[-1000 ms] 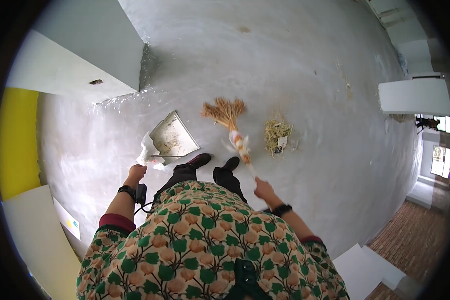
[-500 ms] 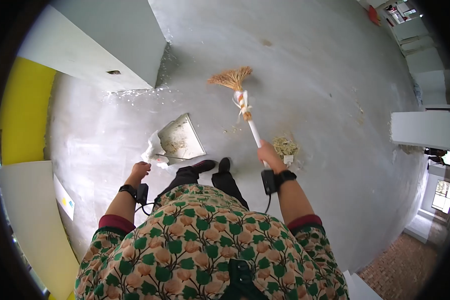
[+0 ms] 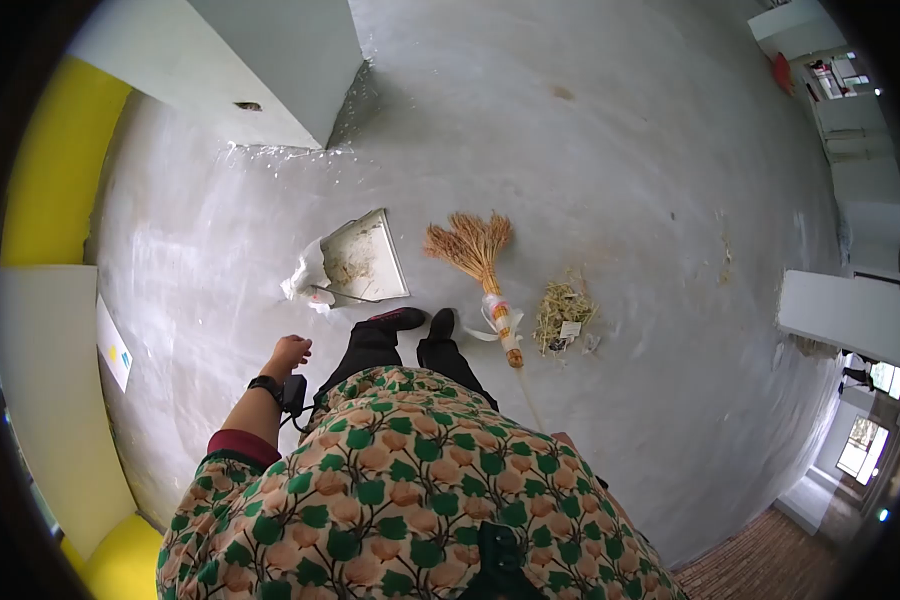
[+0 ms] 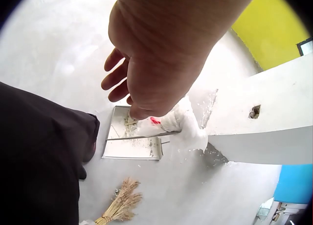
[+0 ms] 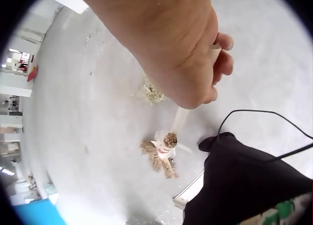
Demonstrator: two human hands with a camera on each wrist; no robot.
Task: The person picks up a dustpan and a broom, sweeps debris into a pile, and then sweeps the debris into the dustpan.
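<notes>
My right hand (image 5: 188, 64) grips the white handle of a straw broom (image 3: 473, 250), its fingers curled round the shaft in the right wrist view. In the head view that hand is almost wholly hidden by the patterned shirt. The broom's bristles fan out on the floor ahead of my feet, right of a dustpan (image 3: 398, 262). My left hand (image 3: 290, 352) hangs with loosely bent fingers and holds nothing, on the near side of the dustpan. A white plastic bag (image 3: 308, 272) bunches at the dustpan's left side. Bits of debris lie inside the pan.
A pile of straw litter (image 3: 562, 310) with a pale scrap lies right of the broom. Dark shoes (image 3: 442, 323) stand between dustpan and broom. A pale pillar (image 3: 270, 75) rises at upper left, with white specks about its base. Yellow wall (image 3: 55, 170) borders the left.
The broom reached forward half a second ago and is now drawn back toward my body, with my right hand back at my side. My left hand stays low and holds nothing.
</notes>
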